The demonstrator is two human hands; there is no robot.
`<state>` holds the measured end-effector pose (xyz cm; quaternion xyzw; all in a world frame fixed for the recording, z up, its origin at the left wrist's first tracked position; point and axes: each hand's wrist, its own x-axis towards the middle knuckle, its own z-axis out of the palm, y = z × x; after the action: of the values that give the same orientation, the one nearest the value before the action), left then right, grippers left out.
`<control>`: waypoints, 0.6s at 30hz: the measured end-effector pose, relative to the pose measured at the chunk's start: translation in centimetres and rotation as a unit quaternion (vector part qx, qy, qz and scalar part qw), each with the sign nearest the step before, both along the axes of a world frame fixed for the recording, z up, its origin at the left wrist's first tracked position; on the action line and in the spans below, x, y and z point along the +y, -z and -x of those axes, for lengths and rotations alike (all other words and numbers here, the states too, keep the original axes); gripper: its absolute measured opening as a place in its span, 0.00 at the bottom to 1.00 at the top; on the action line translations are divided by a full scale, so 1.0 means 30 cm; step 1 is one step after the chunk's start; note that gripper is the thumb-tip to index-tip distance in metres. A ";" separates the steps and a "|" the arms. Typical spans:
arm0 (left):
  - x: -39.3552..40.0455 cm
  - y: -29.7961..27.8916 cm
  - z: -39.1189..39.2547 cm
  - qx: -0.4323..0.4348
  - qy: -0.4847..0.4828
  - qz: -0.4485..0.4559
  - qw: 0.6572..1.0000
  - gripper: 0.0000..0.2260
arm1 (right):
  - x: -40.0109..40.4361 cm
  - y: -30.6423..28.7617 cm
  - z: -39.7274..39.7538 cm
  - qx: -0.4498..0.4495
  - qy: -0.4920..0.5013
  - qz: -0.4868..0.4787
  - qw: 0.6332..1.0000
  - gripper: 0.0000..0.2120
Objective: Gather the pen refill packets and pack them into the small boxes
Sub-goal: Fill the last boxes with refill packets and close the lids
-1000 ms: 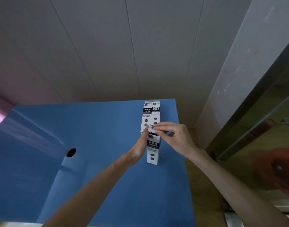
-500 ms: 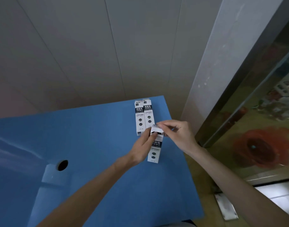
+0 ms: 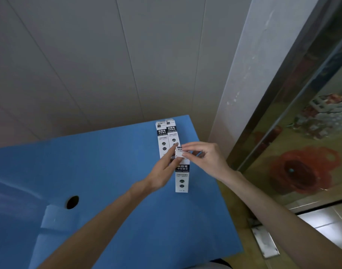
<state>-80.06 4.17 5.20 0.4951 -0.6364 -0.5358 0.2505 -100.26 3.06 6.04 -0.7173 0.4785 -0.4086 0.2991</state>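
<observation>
refill box [image 3: 181,176], the slim white-and-navy carton nearest the person, lies flat on the blue table [image 3: 108,162], its far end under both hands. since a second ago the view has swung leftward and down a little, but the box has kept its place; what has changed is at its end flap [image 3: 180,151]. a second ago the flap was low against the carton mouth, and now it stands up as a small white printed tab between the fingertips. i read that as the closing step on this carton: the flap is being folded or tucked, so the filling of this box is probably finished. whether packets are inside cannot be seen.

two more boxes [image 3: 167,136] of the same print lie side by side just beyond, touching each other, near the table's far edge.

left hand [image 3: 163,171] reaches in from the lower left with the wrist low, fingers fairly straight, alongside the box's left edge; the fingertips touch the flap's left side, steadying rather than gripping. right hand [image 3: 204,160] comes from the right, wrist raised, thumb and forefinger pinched together on the flap's right edge, the other fingers loosely curled behind.

a round hole [image 3: 72,202] shows in the table on the left. no loose refill packets are in view.
</observation>
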 end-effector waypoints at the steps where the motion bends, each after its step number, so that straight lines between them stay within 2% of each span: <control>1: -0.005 0.004 -0.005 -0.008 0.002 0.002 1.000 0.26 | -0.003 0.000 -0.003 0.001 -0.003 0.001 1.000 0.11; 2: -0.008 0.006 -0.009 -0.013 0.006 0.005 1.000 0.28 | -0.007 0.002 -0.003 0.002 -0.005 0.000 1.000 0.11; 9: -0.024 0.022 -0.021 -0.038 0.003 0.054 0.998 0.26 | -0.037 0.004 0.012 0.005 -0.013 -0.005 1.000 0.10; 18: -0.034 0.037 -0.030 -0.040 0.000 0.057 0.998 0.26 | -0.067 -0.003 0.025 0.011 -0.035 0.006 0.999 0.10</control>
<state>-79.17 3.16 4.09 0.5009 -0.6753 -0.4789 0.2527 -101.00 1.04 6.14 -0.7399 0.4538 -0.3925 0.3042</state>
